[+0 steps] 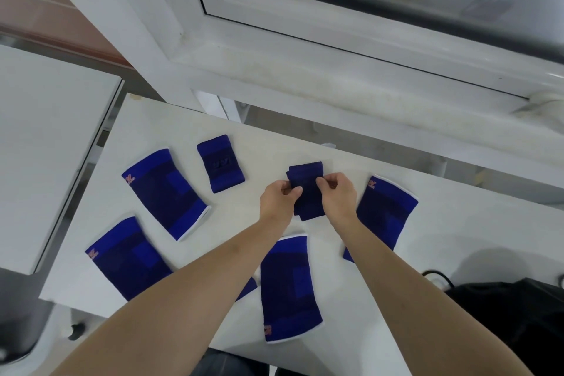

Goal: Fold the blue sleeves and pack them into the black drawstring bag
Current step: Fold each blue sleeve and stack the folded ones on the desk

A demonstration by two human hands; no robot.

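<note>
Blue knit, doubled over, being pinched above the white table from both sides: small sleeve hanging between left hand and right hand, thumbs and fingers curling onto its edges. Lying flat around it, five more sleeves: small one at far left, just beside a long one; another long one at near left, partly passing under the left forearm; one stretching between the forearms; one sitting just right of the right wrist. Slumping at the near right corner, black bag, well apart from the hands. Beyond the table, white window frame.
</note>
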